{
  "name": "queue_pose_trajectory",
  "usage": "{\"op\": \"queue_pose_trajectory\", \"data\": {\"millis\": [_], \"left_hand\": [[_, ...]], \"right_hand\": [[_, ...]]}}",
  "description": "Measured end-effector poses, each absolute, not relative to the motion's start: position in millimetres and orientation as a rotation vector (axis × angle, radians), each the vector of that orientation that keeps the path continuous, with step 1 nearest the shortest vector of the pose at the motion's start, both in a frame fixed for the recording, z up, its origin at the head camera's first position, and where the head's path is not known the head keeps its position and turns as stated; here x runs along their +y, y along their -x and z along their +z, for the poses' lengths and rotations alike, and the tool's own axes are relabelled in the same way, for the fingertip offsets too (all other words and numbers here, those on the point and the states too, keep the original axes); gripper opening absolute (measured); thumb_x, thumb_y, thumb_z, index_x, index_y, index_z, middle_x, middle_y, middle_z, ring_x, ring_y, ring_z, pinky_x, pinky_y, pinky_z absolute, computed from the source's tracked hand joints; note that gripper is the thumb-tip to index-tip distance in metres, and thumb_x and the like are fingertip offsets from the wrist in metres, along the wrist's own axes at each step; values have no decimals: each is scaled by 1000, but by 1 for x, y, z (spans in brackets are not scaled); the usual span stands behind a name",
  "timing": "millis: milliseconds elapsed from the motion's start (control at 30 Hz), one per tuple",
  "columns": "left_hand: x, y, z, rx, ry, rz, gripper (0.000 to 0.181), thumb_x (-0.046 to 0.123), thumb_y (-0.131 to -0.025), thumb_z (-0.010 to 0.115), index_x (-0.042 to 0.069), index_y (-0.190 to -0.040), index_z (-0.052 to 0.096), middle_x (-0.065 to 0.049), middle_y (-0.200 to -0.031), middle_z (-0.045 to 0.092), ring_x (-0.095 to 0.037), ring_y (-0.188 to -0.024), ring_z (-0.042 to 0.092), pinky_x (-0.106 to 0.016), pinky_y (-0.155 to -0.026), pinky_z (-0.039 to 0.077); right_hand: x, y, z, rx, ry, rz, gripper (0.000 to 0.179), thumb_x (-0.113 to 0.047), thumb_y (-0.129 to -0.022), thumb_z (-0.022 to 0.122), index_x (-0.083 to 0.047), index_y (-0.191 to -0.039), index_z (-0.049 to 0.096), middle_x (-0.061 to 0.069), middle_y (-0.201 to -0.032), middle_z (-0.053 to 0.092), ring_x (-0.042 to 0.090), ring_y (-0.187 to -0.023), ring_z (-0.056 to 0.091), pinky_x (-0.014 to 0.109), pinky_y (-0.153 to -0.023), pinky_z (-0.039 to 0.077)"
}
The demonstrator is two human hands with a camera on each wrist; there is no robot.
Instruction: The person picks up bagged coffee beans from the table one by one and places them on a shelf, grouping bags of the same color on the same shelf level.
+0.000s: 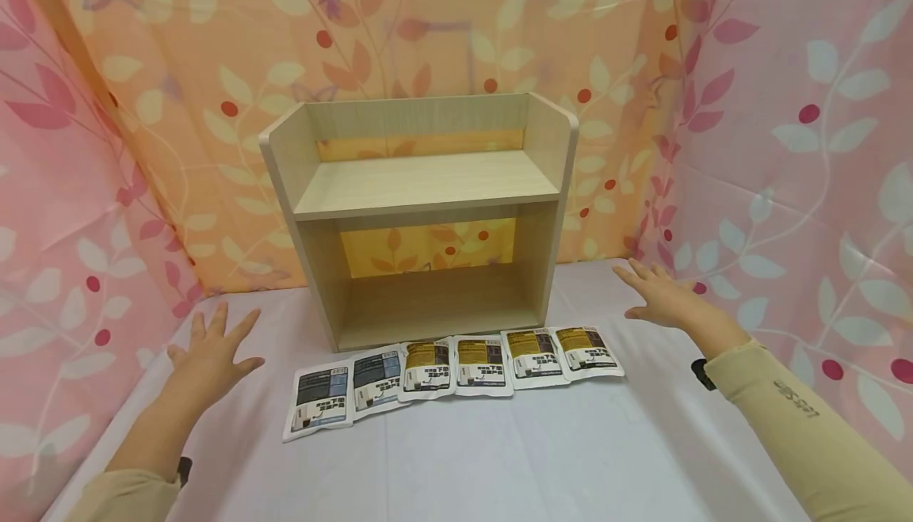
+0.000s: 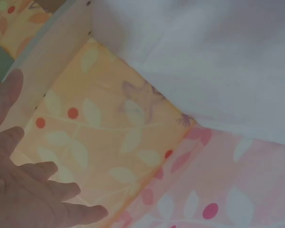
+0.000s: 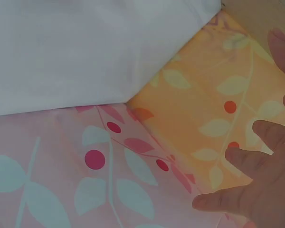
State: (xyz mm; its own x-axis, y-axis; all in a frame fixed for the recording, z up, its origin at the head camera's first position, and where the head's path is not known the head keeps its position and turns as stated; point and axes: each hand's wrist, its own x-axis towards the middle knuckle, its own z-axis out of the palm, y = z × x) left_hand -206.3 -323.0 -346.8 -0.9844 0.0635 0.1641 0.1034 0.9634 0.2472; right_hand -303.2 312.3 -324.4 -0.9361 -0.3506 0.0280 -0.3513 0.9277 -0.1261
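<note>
My left hand [image 1: 207, 360] hovers at the left with its fingers spread, holding nothing; the left wrist view shows its palm and fingers [image 2: 69, 190]. On the right, my right hand [image 1: 659, 298] also hangs in the air, fingers spread, holding nothing. Between them a row of flat white packets lies on the table. Two at the left end carry blue-and-dark labels: one packet [image 1: 320, 399] and its neighbour [image 1: 376, 379]. The others have yellow-and-brown labels, among them a packet [image 1: 483, 365] near the middle and the rightmost packet [image 1: 586, 350]. Neighbouring packets touch or overlap slightly.
Behind the packets stands a pale wooden two-tier shelf [image 1: 428, 181], its lower compartment [image 1: 435, 300] facing me. White cloth covers the table [image 1: 499, 459]. An orange floral curtain [image 1: 628, 110] hangs behind, with pink floral curtains [image 1: 806, 189] along both sides.
</note>
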Motion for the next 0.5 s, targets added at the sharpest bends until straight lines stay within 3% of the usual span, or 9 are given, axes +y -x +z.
{"op": "queue_pose_trajectory", "data": {"millis": [333, 500], "left_hand": [[-325, 205, -348, -2933, 107, -440, 73, 22, -87, 69, 0, -145, 32, -44, -146, 8, -68, -130, -1, -86, -87, 5], [-329, 209, -350, -2825, 151, -395, 65, 21, -89, 68, -5, -140, 36, -46, -141, 19, -69, -125, 14, -82, -87, 23]], "right_hand": [[313, 301, -335, -3020, -589, 242, 74, -23, -86, 72, 1, -145, 35, 39, -147, 24, 69, -126, 20, 83, -88, 20], [313, 299, -342, -2982, -568, 359, 72, -21, -87, 71, 6, -144, 35, 41, -145, 24, 64, -127, 25, 73, -98, 24]]}}
